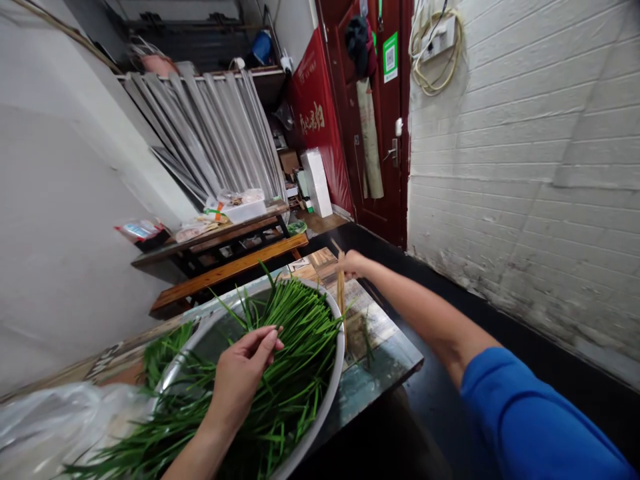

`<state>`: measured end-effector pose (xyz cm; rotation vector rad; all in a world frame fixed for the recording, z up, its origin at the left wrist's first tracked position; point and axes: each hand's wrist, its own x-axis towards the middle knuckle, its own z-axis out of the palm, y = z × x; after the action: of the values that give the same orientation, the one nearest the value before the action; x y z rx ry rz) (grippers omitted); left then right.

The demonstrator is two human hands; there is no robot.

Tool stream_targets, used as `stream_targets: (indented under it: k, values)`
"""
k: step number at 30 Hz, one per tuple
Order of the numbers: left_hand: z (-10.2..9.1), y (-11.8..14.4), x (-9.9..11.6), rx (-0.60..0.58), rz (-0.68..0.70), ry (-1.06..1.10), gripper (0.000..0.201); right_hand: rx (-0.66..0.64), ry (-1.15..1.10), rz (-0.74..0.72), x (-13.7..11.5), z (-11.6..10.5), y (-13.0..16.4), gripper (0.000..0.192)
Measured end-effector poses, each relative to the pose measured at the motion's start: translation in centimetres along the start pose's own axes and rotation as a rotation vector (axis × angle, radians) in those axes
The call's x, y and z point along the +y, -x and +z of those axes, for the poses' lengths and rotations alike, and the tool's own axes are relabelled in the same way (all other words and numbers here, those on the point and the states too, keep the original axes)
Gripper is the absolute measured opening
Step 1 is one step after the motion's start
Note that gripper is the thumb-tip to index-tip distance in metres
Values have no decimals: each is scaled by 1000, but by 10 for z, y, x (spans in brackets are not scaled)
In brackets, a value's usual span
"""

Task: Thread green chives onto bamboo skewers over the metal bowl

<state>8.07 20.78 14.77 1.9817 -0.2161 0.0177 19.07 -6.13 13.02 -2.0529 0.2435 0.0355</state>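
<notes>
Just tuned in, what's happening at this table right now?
A person is working through green chives piled in a large metal basin on the table. The left hand rests on the chives with fingers pinched. The right hand is stretched out past the basin, holding thin yellowish stalks that hang down over the tabletop.
</notes>
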Motion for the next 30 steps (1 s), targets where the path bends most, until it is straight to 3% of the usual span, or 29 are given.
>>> stream_targets:
  k: [3, 5, 9, 14, 16, 19, 21, 26, 27, 30]
  values:
    - [-1, 1, 2, 13, 0, 35, 41, 44, 9, -190, -15, -31, 3, 28]
    - [-3, 1, 3, 31, -5, 72, 40, 97, 19, -349, -10, -35, 20, 30]
    - [-5, 1, 5, 40, -7, 153, 37, 163, 96, -602, 41, -12, 79, 26]
    - [-2, 1, 7, 41, -42, 229, 40, 62, 233, -766, 119, 22, 134, 24]
    - [0, 0, 7, 28, -57, 253, 42, 16, 375, -857, 134, 35, 140, 27]
    - [1, -1, 3, 2, -73, 269, 44, -102, 584, -976, 136, 50, 141, 33]
    - [2, -1, 0, -8, -80, 269, 43, -166, 624, -938, 127, 51, 144, 35]
    - [6, 1, -4, -44, -107, 266, 39, -125, 466, -576, 84, 28, 182, 15]
    - [7, 2, -4, -57, -116, 265, 38, -190, 292, -471, 73, 25, 193, 16]
    - [10, 5, -4, -100, -136, 275, 36, -645, -398, -135, 36, 32, 215, 31]
